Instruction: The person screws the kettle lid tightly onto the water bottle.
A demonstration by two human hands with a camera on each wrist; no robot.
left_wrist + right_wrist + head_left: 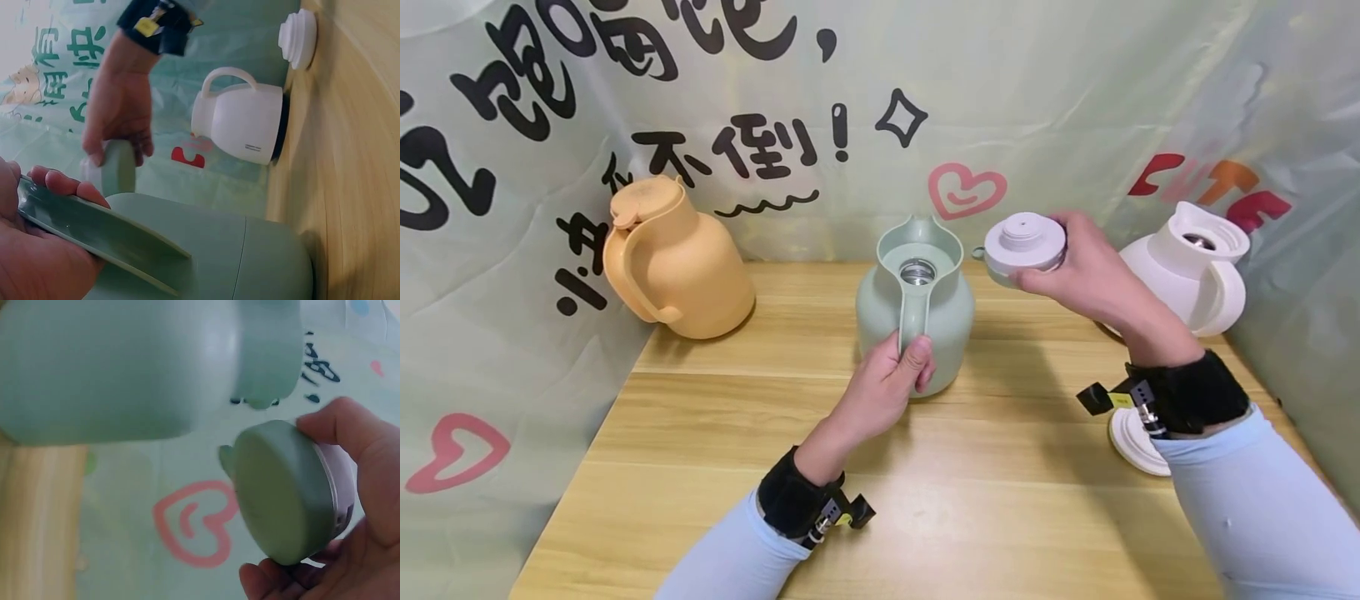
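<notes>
A pale green thermos jug (951, 325) stands on the table, its mouth uncovered and the metal neck showing inside. My left hand (883, 383) grips its handle, fingers wrapped round and thumb on top. Right of the jug's mouth, my right hand (1086, 271) holds the lid (1025, 242) by its rim, up in the air. The lid's white stepped underside faces upward in the head view, with its green top below. In the right wrist view, the green face of the lid (281, 494) shows between thumb and fingers, apart from the jug (125, 369).
An orange thermos jug (700, 267) with its lid on stands at the back left. At the back right is a white thermos jug (1165, 267), its mouth uncovered. A white lid (1135, 442) lies on the table (700, 467) under my right forearm. Printed cloth (1060, 100) hangs behind.
</notes>
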